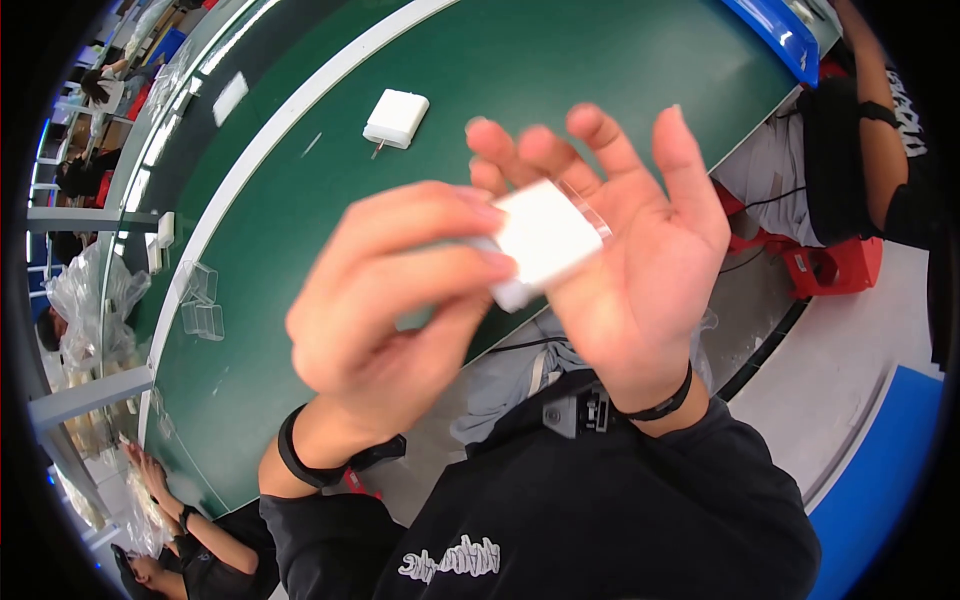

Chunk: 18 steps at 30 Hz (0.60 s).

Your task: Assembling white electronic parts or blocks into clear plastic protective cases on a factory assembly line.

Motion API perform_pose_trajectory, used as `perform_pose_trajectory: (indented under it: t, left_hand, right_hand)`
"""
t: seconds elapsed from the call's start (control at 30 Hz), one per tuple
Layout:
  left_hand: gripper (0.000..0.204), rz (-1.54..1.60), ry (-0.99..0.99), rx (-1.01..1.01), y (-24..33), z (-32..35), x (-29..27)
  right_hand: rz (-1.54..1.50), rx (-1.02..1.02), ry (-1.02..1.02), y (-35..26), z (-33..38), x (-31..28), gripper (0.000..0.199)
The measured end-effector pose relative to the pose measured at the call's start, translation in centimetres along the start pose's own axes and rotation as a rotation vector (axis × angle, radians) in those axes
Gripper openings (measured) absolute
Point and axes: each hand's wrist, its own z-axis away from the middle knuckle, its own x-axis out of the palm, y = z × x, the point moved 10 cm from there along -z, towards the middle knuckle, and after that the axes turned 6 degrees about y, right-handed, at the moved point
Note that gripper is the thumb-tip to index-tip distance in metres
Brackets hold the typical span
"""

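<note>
My left hand (390, 300) pinches a white box-shaped block (548, 238), which looks like a plug-in charger, between its fingers and thumb. A strip of clear plastic (590, 212) shows along the block's right-hand edge. Just behind the block, my right hand (640, 235) has its palm turned up and its fingers spread. Whether the block touches that palm is hard to tell. On the green table beyond my hands lies a similar white charger (398, 115), with a metal prong pointing toward me.
Two clear plastic cases (202, 300) lie at the left of the green table (260, 400), near a white curved strip (235, 175). A blue tray (775, 40) stands at the far right. Co-workers sit on both sides; a red stool (835, 268) is at right.
</note>
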Motion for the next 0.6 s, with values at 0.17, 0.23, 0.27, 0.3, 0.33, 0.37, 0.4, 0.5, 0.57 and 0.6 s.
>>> perform_pose_trajectory:
  t: [0.17, 0.23, 0.27, 0.3, 0.33, 0.37, 0.4, 0.5, 0.57, 0.6]
  left_hand:
    - [0.035, 0.066, -0.015, -0.228, -0.5, 0.8, 0.7]
    - [0.030, 0.363, 0.156, -0.590, -2.7, 1.7, 0.0]
    - [0.025, 0.417, 0.162, -0.695, -3.3, 1.8, 0.1]
    - [0.024, 0.486, 0.145, -0.761, -3.9, 2.0, 0.5]
    - [0.022, 0.552, 0.132, -0.824, -4.3, 2.4, 0.9]
    - [0.022, 0.551, 0.134, -0.824, -4.3, 2.4, 0.8]
    - [0.020, 0.554, 0.088, -0.837, -4.4, 2.5, 1.2]
    - [0.014, 0.557, 0.026, -0.852, -4.3, 2.7, 2.0]
    - [0.011, 0.550, 0.013, -0.855, -4.4, 2.9, 2.0]
    - [0.011, 0.554, 0.017, -0.852, -4.5, 3.0, 2.0]
  right_hand:
    - [-0.180, 0.074, -0.093, -0.4, -0.2, -0.1, 0.034]
    - [-0.188, -0.051, -0.152, -2.1, -0.3, 0.3, 0.034]
    - [-0.187, -0.055, -0.149, -2.2, -0.3, 0.1, 0.034]
    - [-0.140, -0.108, -0.253, -2.7, -0.1, 0.9, 0.035]
    - [-0.091, -0.157, -0.362, -3.0, 0.4, 1.7, 0.037]
    - [-0.091, -0.155, -0.364, -2.8, 0.4, 1.6, 0.037]
    - [-0.062, -0.187, -0.423, -2.9, 0.8, 2.0, 0.039]
    - [-0.010, -0.229, -0.494, -2.8, 1.4, 2.6, 0.042]
    - [0.010, -0.235, -0.508, -2.6, 1.7, 2.7, 0.042]
    - [0.040, -0.249, -0.535, -2.4, 1.9, 2.8, 0.043]
